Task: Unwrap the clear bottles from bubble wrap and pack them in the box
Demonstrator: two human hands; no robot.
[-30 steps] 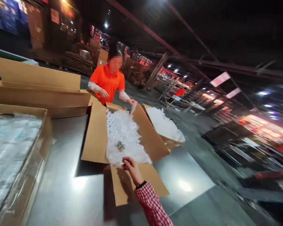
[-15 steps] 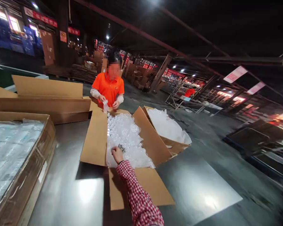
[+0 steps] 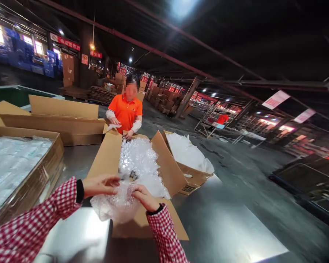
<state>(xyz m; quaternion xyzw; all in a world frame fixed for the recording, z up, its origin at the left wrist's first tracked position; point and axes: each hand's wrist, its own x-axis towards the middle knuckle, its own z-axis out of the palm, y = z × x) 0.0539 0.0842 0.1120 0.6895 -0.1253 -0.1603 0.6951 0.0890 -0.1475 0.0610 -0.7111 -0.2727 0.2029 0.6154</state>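
Note:
My right hand (image 3: pixel 146 198) pinches a clear bubble-wrap bag (image 3: pixel 116 206) between thumb and fingers, above the near flap of an open cardboard box (image 3: pixel 105 155). At the bag's left side is my left hand (image 3: pixel 102 185), its fingers stretched out and thumb apart; whether it touches the plastic is hard to tell. Inside the box lie bubble-wrapped items (image 3: pixel 141 155), packed close together. A small dark gap with a metallic-looking piece (image 3: pixel 133 175) shows among them, just beyond my hands.
Across the box stands a co-worker in an orange shirt (image 3: pixel 126 113), hands at its far end. A carton of white plastic bags (image 3: pixel 186 151) adjoins the right. To the left are a carton of wrapped goods (image 3: pixel 53 160) and another open box (image 3: pixel 57 128) on the metal table (image 3: pixel 235 226).
My right hand has drawn back from the box with a bubble-wrap bag. My left hand has come into view. The co-worker's hands have moved apart, one down onto the box's far end.

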